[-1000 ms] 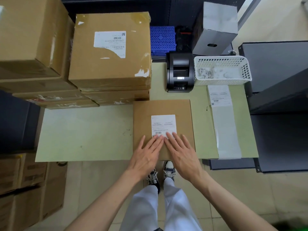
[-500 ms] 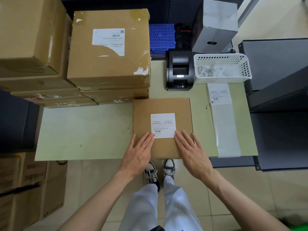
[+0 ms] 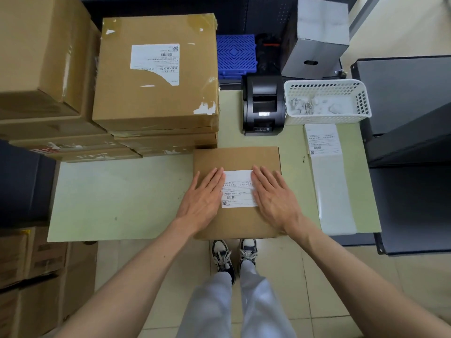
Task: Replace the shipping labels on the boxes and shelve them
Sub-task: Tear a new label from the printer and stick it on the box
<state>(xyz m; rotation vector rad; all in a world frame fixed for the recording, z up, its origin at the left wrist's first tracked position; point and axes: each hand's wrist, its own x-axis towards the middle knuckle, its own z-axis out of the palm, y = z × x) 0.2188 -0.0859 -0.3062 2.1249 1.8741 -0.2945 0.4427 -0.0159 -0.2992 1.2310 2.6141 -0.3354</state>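
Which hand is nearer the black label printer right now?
Right. The right hand lies flat on the flat brown cardboard box, almost straight below the black label printer; the left hand lies farther left.

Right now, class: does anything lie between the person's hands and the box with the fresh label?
Nothing visible does. The left hand and right hand already lie flat on the box, one at each side edge of its new label. No shelf slot for it can be identified, so that path cannot be judged.
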